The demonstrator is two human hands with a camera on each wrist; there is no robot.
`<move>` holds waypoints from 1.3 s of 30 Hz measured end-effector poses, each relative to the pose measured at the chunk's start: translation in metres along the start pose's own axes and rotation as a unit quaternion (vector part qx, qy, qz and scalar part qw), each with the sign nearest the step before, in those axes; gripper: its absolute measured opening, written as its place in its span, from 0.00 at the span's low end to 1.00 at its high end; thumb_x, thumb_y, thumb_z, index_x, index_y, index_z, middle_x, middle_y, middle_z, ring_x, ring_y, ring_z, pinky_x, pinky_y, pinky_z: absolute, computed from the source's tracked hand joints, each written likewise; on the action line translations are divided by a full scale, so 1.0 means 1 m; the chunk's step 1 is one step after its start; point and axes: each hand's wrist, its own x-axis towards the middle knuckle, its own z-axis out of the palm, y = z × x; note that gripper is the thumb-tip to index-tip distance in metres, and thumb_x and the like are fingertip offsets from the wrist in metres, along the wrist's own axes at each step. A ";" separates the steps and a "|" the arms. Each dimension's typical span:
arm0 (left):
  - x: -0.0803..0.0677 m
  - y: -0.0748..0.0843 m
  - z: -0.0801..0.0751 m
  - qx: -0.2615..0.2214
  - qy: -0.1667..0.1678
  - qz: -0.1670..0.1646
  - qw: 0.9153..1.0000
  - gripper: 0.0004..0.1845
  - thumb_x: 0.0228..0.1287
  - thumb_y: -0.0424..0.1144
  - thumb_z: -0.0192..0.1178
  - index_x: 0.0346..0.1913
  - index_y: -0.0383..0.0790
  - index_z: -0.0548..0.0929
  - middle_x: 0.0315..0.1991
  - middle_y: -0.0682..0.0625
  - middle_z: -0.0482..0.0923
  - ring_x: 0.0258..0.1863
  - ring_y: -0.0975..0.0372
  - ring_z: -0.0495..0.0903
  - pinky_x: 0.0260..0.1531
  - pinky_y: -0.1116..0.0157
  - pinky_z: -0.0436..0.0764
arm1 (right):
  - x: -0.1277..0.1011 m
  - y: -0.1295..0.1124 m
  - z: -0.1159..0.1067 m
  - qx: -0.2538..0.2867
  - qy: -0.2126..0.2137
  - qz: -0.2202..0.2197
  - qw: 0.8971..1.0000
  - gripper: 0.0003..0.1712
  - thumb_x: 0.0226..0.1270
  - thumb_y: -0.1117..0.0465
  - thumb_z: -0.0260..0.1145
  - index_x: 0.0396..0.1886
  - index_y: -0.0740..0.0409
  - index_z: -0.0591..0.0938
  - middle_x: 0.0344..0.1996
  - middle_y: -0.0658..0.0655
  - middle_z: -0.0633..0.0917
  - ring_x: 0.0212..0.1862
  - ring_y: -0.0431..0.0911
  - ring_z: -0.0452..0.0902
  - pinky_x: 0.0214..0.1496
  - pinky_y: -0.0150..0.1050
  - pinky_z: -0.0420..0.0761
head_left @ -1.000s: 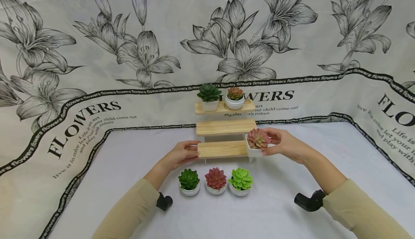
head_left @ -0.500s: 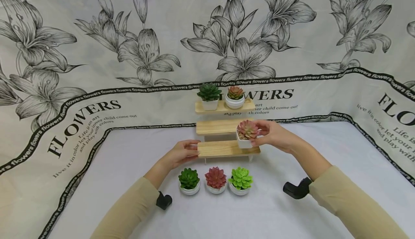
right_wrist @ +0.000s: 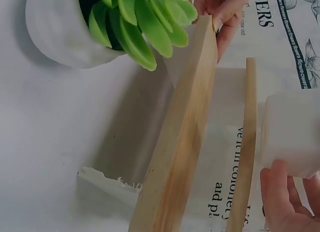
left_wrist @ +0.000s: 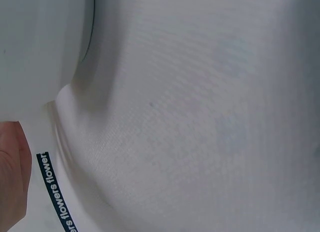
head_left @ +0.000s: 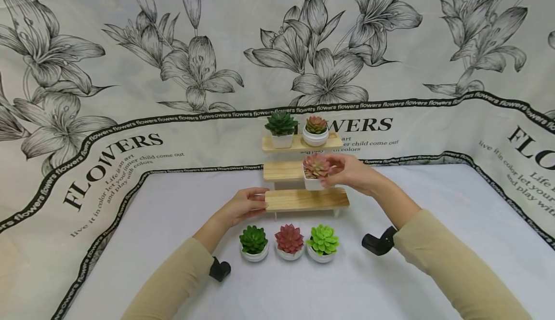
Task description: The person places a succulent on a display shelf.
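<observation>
My right hand (head_left: pixel 354 173) holds a pink succulent (head_left: pixel 316 166) in a square white pot (right_wrist: pixel 292 132), fingers and thumb at the pot's right side. In the head view the pot overlaps the right part of the middle shelf (head_left: pixel 283 170); the right wrist view shows a gap between pot and board. With thumb and fingers, my left hand (head_left: pixel 244 206) grips the left end of the lowest wooden shelf (head_left: pixel 307 199) of the three-tier display stand. On the top shelf (head_left: pixel 334 140) stand a dark green succulent (head_left: pixel 281 128) and an orange one (head_left: pixel 316 129), both potted.
In front of the stand, a row of round white pots holds a green succulent (head_left: pixel 253 239), a red one (head_left: pixel 289 239) and a lime-green one (head_left: pixel 323 239). Behind hangs a flower-printed cloth (head_left: pixel 208 141). Black wrist cameras (head_left: pixel 378 243) sit below the sleeves.
My right hand has carried the pink succulent left and upward, from the lowest shelf's right end to the middle shelf. The left hand has stayed on the lowest shelf.
</observation>
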 end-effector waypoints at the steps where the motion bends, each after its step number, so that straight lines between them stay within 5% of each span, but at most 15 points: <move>1: -0.001 0.001 0.002 0.004 0.008 -0.003 1.000 0.26 0.62 0.21 0.54 0.64 0.30 0.67 0.50 0.39 0.72 0.42 0.58 0.77 0.51 0.59 0.79 | 0.002 0.000 0.002 0.002 -0.001 -0.001 1.000 0.40 0.48 0.75 0.67 0.64 0.72 0.63 0.43 0.58 0.76 0.41 0.44 0.76 0.46 0.35 0.81; 17: -0.001 0.000 0.000 -0.001 0.020 -0.005 1.000 0.25 0.62 0.21 0.53 0.63 0.30 0.68 0.48 0.39 0.74 0.39 0.60 0.77 0.51 0.57 0.78 | 0.041 -0.006 0.030 -0.006 0.013 -0.016 1.000 0.41 0.47 0.76 0.68 0.64 0.69 0.65 0.47 0.61 0.75 0.44 0.46 0.73 0.46 0.34 0.80; 32: 0.006 0.000 -0.006 0.005 0.002 -0.003 1.000 0.26 0.63 0.23 0.54 0.64 0.32 0.67 0.57 0.34 0.68 0.46 0.56 0.75 0.52 0.60 0.78 | 0.062 -0.012 0.037 -0.024 0.056 0.027 0.998 0.41 0.52 0.71 0.70 0.66 0.64 0.64 0.55 0.64 0.71 0.54 0.52 0.68 0.52 0.36 0.77; 39: 0.011 0.001 -0.007 0.003 -0.001 -0.010 1.000 0.26 0.63 0.23 0.54 0.64 0.32 0.67 0.56 0.35 0.69 0.44 0.57 0.76 0.52 0.60 0.78 | 0.066 -0.011 0.038 0.005 0.061 0.034 0.998 0.39 0.52 0.74 0.68 0.65 0.67 0.65 0.53 0.64 0.72 0.51 0.50 0.70 0.47 0.32 0.80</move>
